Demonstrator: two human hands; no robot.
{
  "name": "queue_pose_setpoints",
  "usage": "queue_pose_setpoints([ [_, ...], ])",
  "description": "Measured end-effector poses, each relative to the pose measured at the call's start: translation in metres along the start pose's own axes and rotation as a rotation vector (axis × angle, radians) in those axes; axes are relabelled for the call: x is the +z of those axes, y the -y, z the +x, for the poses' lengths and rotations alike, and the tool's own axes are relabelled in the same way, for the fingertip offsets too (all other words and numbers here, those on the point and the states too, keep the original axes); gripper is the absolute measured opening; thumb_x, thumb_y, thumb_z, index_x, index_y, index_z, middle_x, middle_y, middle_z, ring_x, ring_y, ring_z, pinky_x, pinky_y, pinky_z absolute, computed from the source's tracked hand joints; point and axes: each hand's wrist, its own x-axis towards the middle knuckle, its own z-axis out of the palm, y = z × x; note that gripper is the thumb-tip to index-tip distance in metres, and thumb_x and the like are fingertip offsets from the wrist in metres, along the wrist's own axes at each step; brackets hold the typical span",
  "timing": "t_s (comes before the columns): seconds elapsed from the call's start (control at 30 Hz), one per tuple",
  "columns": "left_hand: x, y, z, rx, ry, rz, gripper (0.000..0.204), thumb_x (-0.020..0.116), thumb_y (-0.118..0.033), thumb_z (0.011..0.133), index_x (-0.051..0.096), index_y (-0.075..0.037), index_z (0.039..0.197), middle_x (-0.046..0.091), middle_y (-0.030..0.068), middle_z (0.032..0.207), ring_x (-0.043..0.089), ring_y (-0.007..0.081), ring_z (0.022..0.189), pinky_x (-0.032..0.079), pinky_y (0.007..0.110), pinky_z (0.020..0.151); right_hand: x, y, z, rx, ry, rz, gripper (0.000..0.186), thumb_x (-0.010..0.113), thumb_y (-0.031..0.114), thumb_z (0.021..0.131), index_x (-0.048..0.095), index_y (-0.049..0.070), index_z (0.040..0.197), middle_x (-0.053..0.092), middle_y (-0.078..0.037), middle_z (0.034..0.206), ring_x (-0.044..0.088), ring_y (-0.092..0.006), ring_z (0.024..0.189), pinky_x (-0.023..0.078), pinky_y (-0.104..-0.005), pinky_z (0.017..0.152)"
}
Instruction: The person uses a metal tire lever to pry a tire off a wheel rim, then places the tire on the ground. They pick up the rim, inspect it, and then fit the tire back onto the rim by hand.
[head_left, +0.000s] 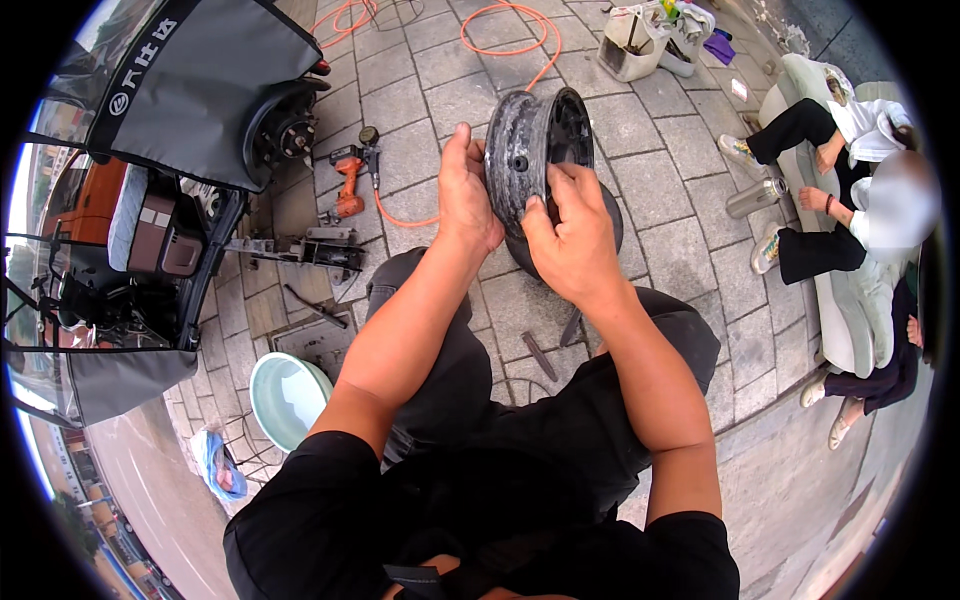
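Currently both hands are on a scuffed black wheel rim [518,135], stood on edge above the paving [640,170], between and beyond the bent knees. Right hand [575,230] pinches the rim's near right edge, thumb on the outer band, fingers curled into the open face. Left hand [467,195] lies along the left side, fingers pointing up; cannot tell how far they wrap behind. Dark round object [525,258] just under the rim, partly hidden. Orange power tool [350,187] on the paving to the left, orange hose [405,222] near it. Pale green basin [290,400] beside the left forearm; flat metal bar [539,356] between the legs
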Motion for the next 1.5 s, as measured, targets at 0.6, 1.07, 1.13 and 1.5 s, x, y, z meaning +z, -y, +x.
queue_pose_setpoints([
  [0.6,-0.009,0.005,-0.003,0.170,0.063,0.170,0.049,0.042,-0.044,0.113,0.065,-0.004,0.098,0.073,0.0117,0.093,0.072,0.0201,0.086,0.059,0.037,0.085,0.002,-0.022,0.006,0.359,0.090,0.401,0.023,0.060,0.005,0.098,0.070,-0.008,0.115,0.070,-0.013,0.101,0.065,-0.0178,0.091,0.054,-0.0348,0.081],
  [1.07,-0.009,0.002,-0.010,0.280,0.047,0.355,0.048,0.043,-0.039,0.112,0.069,0.001,0.108,0.074,0.0109,0.099,0.070,0.0180,0.088,0.057,0.035,0.086,0.018,-0.009,0.009,0.476,0.044,0.557,0.024,0.070,0.008,0.104,0.065,-0.005,0.123,0.073,-0.005,0.107,0.066,-0.0088,0.092,0.055,-0.0263,0.083],
  [1.13,-0.007,0.002,-0.012,0.321,0.057,0.339,0.047,0.043,-0.038,0.112,0.069,0.001,0.111,0.074,0.0108,0.100,0.071,0.0179,0.089,0.057,0.035,0.086,0.016,-0.005,0.010,0.471,0.064,0.602,0.025,0.069,0.005,0.102,0.065,-0.006,0.124,0.072,-0.007,0.111,0.066,-0.0111,0.096,0.055,-0.0285,0.087],
  [1.5,-0.020,0.003,0.005,0.281,0.093,0.214,0.045,0.042,-0.038,0.112,0.067,-0.001,0.107,0.075,0.0122,0.099,0.073,0.0218,0.088,0.060,0.039,0.085,0.012,-0.020,0.003,0.248,0.173,0.427,0.052,0.067,-0.005,0.094,0.053,-0.006,0.144,0.068,-0.010,0.126,0.066,-0.0145,0.110,0.054,-0.0315,0.097],
])
